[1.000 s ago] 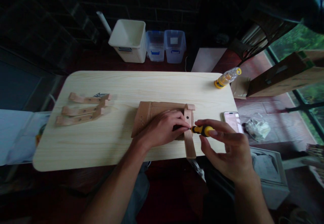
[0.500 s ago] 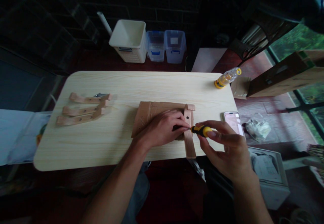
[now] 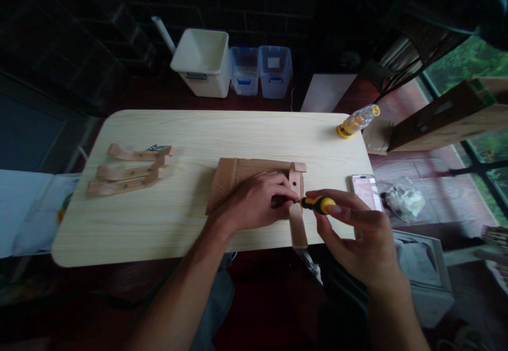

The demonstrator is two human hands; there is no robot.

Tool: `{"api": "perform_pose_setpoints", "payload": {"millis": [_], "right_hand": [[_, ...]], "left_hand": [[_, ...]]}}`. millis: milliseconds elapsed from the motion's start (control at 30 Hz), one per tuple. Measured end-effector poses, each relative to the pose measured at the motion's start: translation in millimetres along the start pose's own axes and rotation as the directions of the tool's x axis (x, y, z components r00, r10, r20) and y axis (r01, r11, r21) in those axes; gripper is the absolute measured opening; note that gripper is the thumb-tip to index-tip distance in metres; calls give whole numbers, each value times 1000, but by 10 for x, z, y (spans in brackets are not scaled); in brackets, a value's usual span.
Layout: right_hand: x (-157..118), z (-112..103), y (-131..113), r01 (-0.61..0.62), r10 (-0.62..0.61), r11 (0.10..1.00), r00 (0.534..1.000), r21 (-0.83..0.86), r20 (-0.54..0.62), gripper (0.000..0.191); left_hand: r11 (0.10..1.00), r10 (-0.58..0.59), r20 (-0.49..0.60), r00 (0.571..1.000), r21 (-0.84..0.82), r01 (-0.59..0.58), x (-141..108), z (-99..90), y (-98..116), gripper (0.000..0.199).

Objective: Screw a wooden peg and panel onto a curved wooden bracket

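Observation:
My right hand (image 3: pixel 361 234) grips a yellow and black screwdriver (image 3: pixel 317 204) by its handle, thumb and fingers wrapped round it. The screwdriver points left, its tip at a curved wooden piece (image 3: pixel 298 229) with a dark hole. My left hand (image 3: pixel 257 200) lies across a brown cardboard piece (image 3: pixel 227 179), thumb and forefinger pinched at the screwdriver's tip. Whatever sits between those fingertips is too small to make out. The wooden piece rests over the cardboard's right end, and its lower part reaches the table's front edge.
Three similar curved wooden pieces (image 3: pixel 127 173) lie at the table's left, beside small metal parts (image 3: pixel 157 148). A phone (image 3: pixel 365 189) lies at the right edge. A clear, yellow-ended container (image 3: pixel 357 122) stands at the back right corner. Plastic bins (image 3: pixel 202 65) stand behind the table (image 3: pixel 190 128).
The fingers of my right hand have shifted slightly on the screwdriver handle. My left hand stays pinched at the tip, and the wooden piece looks unmoved.

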State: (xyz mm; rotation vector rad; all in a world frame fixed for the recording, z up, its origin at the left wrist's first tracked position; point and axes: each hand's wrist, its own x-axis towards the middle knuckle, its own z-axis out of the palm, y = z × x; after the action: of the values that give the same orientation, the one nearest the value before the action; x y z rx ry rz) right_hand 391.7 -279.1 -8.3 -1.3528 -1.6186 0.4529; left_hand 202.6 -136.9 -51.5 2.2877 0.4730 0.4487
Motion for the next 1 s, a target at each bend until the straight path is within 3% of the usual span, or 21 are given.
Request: {"api": "perform_pose_setpoints", "payload": {"millis": [267,467,733,1000], "right_hand": [[28,24,9,27,-28,997,1000,-68,-1,41],[51,18,-4,51,-52,998,998,-40,-22,51],[-15,17,-4,-31,33,999,998,-40,59,40],[31,38,8,6,-6,998,1000,-69,-4,41]], "left_hand": [[1000,-3,9,1000,22,3,9,6,-3,13],[1000,-8,6,1000,20,8,13,5,7,12],[1000,8,-17,1000,27,-8,12,7,16,11],[1000,5,-4,1000,26,-5,16,6,15,14]]}}
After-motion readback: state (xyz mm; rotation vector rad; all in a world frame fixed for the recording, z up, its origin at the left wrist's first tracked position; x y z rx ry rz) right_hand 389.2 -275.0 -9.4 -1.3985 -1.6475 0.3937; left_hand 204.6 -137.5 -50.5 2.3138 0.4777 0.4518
